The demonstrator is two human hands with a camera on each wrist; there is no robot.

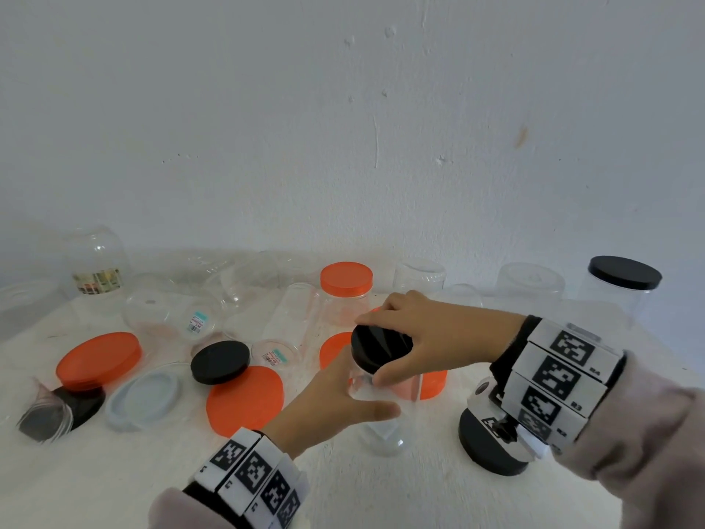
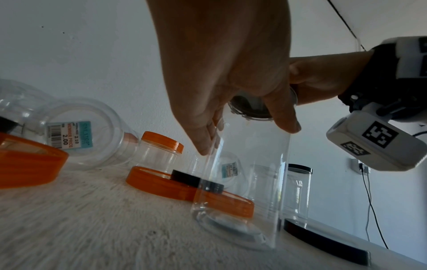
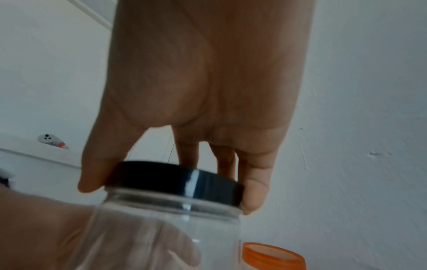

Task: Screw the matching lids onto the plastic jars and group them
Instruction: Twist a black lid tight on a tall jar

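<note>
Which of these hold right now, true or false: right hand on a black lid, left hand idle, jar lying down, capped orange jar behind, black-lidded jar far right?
1. The right hand grips the black lid. True.
2. The left hand is idle. False: it holds the clear jar.
3. That jar lies on its side. False: it stands upright.
4. An orange-lidded jar stands behind. True.
5. A black-lidded jar stands far right. True.

Price sticker (image 2: 69,134) on base of clear jar (image 2: 80,135) lying on its side, left of left hand (image 2: 221,73): "MEMBER PRICE 2.00", "2.10", barcode; other stickers, wristband codes too small/blurred to read.
</note>
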